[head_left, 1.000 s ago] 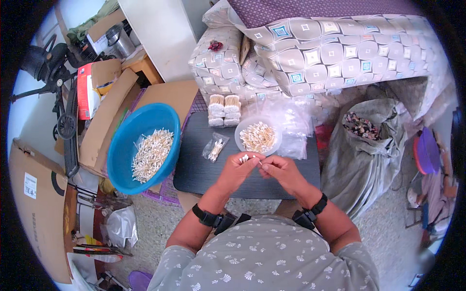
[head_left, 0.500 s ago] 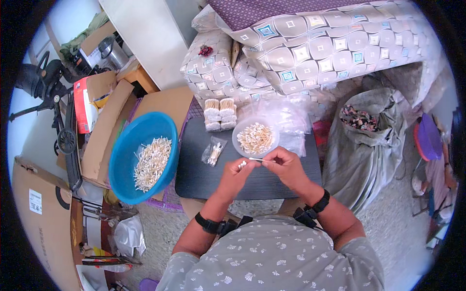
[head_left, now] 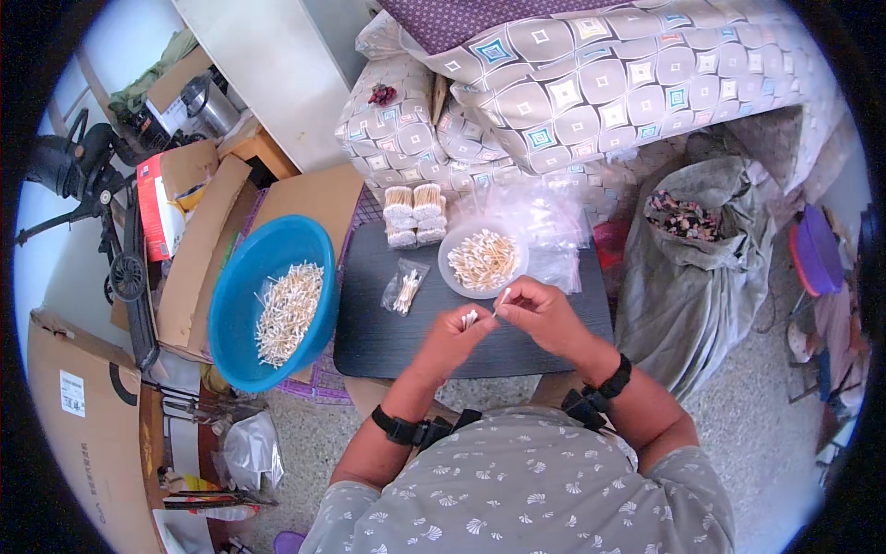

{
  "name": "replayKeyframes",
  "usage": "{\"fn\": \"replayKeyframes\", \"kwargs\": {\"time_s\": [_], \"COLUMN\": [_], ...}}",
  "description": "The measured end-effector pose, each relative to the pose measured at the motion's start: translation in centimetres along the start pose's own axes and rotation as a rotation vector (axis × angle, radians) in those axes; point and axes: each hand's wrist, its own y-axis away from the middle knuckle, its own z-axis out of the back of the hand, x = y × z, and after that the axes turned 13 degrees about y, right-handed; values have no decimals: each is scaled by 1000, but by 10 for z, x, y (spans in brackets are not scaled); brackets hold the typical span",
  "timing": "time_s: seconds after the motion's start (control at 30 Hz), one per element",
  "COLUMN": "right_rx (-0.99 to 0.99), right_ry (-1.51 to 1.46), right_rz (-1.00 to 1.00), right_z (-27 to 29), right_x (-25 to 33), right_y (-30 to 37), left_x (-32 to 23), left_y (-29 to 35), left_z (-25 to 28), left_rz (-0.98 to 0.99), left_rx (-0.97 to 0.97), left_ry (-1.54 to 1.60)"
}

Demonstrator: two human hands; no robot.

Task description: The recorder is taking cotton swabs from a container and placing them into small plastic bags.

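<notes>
Over the near part of a dark table (head_left: 388,355), my left hand (head_left: 454,337) is closed round a few cotton swabs (head_left: 470,319), whose white tips poke out by the thumb. Close beside it, my right hand (head_left: 543,317) pinches a single cotton swab (head_left: 501,297), held steeply with one tip up; its lower end meets the left fingertips. Just beyond the hands stands a whitish bowl (head_left: 447,277) of loose swabs. Left of that lies a small clear bag (head_left: 392,294) with some swabs inside. Bundled packs of swabs (head_left: 415,217) are stacked at the table's far left.
A blue basin (head_left: 221,319) of many swabs leans left of the table. Clear plastic bags (head_left: 554,231) lie at the back right. A grey sack (head_left: 683,305) stands to the right, and a patterned sofa (head_left: 628,102) lies beyond. Cardboard boxes (head_left: 92,425) crowd the left.
The swab in my right fingers has turned from nearly level to steep, one tip now upward. My hands have drawn slightly closer together. The whole view has shifted a little.
</notes>
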Motion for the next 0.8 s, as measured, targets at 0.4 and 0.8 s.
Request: {"fn": "replayKeyframes", "kwargs": {"time_s": [0.4,0.8], "right_rx": [134,4], "right_ry": [4,121], "right_rz": [-108,-125], "right_z": [-15,-17], "right_x": [4,-18], "right_y": [7,5], "left_x": [-9,-2], "left_y": [-8,-8], "left_z": [5,6], "left_rz": [12,-21], "left_rx": [19,63], "left_ry": [353,306]}}
